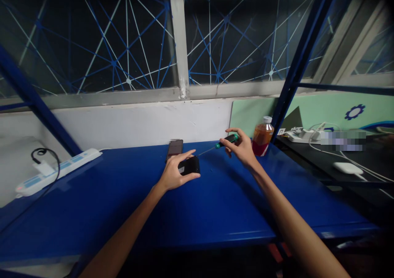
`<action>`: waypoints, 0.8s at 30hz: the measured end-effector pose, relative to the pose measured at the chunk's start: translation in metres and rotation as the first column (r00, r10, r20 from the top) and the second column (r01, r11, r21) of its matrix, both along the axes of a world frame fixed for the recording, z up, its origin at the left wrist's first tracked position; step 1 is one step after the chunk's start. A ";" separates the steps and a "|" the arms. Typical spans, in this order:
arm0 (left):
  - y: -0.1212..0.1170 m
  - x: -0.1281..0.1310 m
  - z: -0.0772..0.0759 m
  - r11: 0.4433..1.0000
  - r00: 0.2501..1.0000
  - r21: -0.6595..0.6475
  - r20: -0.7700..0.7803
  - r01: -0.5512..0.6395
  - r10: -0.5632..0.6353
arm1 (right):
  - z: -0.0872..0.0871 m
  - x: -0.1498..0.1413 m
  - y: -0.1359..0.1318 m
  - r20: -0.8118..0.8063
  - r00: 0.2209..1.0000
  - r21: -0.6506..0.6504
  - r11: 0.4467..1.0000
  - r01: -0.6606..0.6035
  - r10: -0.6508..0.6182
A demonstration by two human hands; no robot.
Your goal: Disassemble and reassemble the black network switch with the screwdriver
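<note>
My left hand [173, 174] is closed around a small black box-shaped device [191, 166] on the blue tabletop, thumb along its near side and fingers along its far side. A pale label shows on the device near my palm. Between the thumb and fingers of my right hand [241, 146] is a screwdriver [227, 141] with a black and green handle. Its thin shaft slants down to the left, and the tip reaches the right end of the device. Whether the tip sits in a screw is too small to tell. Behind my left hand lies a dark phone [175, 147].
A bottle of reddish-orange drink [263, 136] stands right of my right hand. On the left lies a white power strip [64, 171] with a plugged-in black cable. Blue frame posts rise at both sides of the blue table [215, 216]. A black desk [314, 159] adjoins at right.
</note>
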State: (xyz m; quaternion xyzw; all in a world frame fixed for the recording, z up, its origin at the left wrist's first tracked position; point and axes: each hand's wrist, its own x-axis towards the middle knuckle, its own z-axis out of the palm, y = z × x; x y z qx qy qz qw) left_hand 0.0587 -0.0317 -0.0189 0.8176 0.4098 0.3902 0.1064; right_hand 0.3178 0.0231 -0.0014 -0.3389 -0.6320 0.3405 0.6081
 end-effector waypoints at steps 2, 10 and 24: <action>0.000 0.000 0.000 1.000 1.000 0.003 -0.004 0.001 -0.001 | 0.000 0.002 0.003 -0.046 0.996 -0.021 0.997 -0.078 0.077; 0.000 0.002 -0.001 0.999 0.999 0.005 -0.036 0.035 -0.034 | 0.000 0.010 0.003 -0.008 0.980 -0.079 0.977 -0.200 0.200; 0.000 0.002 -0.003 0.999 0.998 0.016 -0.052 0.038 -0.037 | 0.004 0.012 0.000 0.065 0.981 -0.090 0.980 -0.175 0.181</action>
